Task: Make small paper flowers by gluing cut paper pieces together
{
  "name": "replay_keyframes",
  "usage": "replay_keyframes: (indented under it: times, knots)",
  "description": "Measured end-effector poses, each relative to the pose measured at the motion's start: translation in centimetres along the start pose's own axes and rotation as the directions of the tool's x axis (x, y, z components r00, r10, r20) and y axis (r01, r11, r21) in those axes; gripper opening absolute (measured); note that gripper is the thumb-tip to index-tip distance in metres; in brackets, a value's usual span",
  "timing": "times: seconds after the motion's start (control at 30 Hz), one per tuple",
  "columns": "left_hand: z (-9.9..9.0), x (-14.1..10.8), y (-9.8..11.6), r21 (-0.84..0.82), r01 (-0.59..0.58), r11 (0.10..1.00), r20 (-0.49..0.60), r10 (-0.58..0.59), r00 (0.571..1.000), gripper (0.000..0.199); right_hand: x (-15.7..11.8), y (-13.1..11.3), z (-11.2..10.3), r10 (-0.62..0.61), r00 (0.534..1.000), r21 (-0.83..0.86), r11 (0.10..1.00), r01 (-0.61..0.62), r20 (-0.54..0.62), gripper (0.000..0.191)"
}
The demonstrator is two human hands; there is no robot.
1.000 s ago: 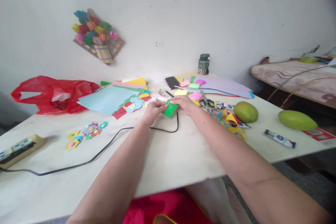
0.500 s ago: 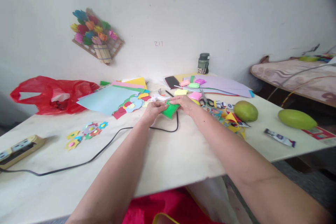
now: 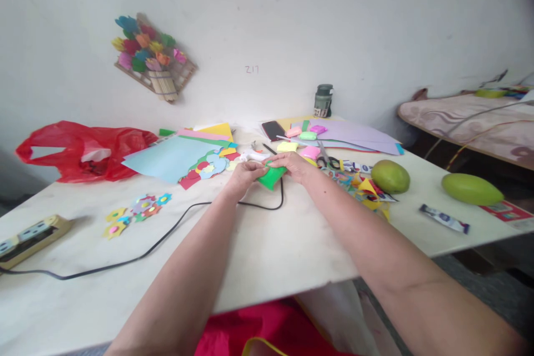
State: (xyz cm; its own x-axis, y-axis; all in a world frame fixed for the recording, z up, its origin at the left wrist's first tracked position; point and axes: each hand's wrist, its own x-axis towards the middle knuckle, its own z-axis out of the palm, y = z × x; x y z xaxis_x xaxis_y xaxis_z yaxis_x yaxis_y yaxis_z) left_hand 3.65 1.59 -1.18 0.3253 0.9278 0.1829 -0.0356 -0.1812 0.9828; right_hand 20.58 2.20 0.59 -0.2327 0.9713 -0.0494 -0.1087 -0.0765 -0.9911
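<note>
Above the middle of the table, both hands grip a small bright green packet [image 3: 271, 179] by its upper edge. My left hand [image 3: 245, 177] pinches its left corner between thumb and fingers. On the other side, my right hand [image 3: 294, 167] closes on its right corner, and the fingertips of both hands almost meet. What is inside the packet I cannot tell. Just behind the hands lie a yellow packet [image 3: 287, 147] and a pink packet [image 3: 311, 152]. Scissors [image 3: 329, 161] with dark handles rest right of my right hand.
Paper flowers [image 3: 144, 207], coloured sheets [image 3: 171, 158] and a red plastic bag [image 3: 83, 150] occupy the left. A black cable [image 3: 167, 238] runs from a power strip [image 3: 35, 236] under my left arm. Paper scraps [image 3: 367, 192], two green fruits [image 3: 390, 177] and a tube [image 3: 444, 219] are on the right.
Both hands stay in place with the green packet. My fingertips shift slightly along its top edge, and the packet's shape changes a little.
</note>
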Motion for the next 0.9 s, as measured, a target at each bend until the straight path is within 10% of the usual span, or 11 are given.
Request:
replay_keyframes:
  times: [0.9]
  knots:
    - [0.8, -0.1, 1.2, -0.168, 0.07, 0.983, -0.041, -0.078, 0.996, 0.025, -0.3, -0.5, 1.6, -0.012, 0.985, 0.249, 0.967, 0.055, -0.171, 0.011]
